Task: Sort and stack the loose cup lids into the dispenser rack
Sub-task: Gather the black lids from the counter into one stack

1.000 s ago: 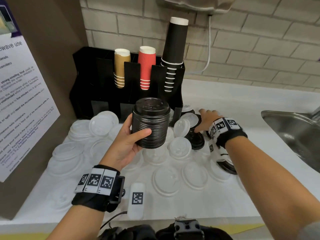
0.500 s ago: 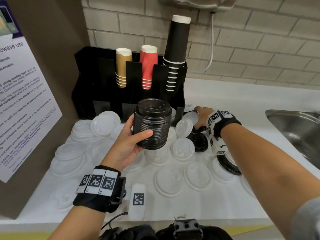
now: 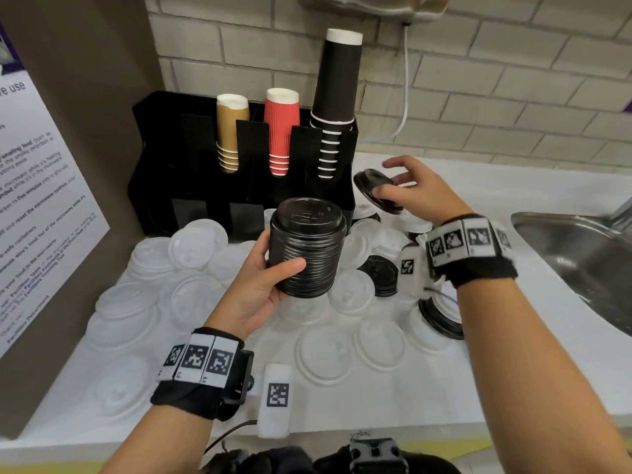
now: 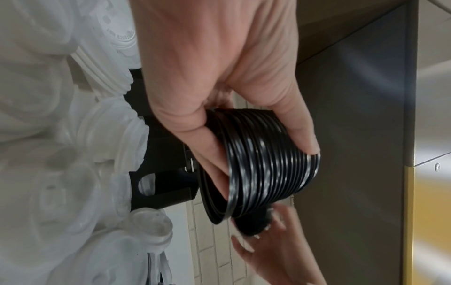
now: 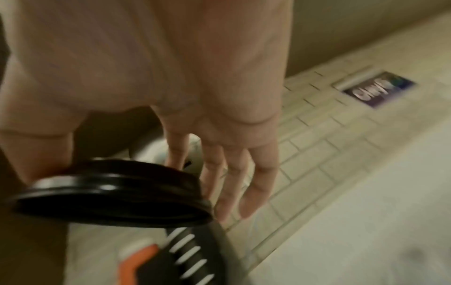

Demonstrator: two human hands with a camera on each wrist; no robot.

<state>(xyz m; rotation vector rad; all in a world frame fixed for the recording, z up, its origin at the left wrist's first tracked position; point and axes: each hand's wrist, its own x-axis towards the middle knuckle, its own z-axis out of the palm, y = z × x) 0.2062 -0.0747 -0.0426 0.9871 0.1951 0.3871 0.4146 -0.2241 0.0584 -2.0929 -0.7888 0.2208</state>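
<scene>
Black lid stack (image 3: 307, 256): gripped in our left hand (image 3: 254, 292) above the desk (image 3: 393, 401). Single black lid (image 3: 376, 189): pinched in our right hand (image 3: 419, 193). We should seat it squarely, rims aligned.

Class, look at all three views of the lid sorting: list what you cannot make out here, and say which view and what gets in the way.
- Rack lid slots: head view, the held black stack and white lids cover them; contents unknown.
- Single black lid: right wrist view is motion-blurred; its markings are unreadable.
- Left hand fingers: head view, hidden behind the stack.
- Poster: cut off by the left edge.
- Sink: cut off by the right edge.
</scene>
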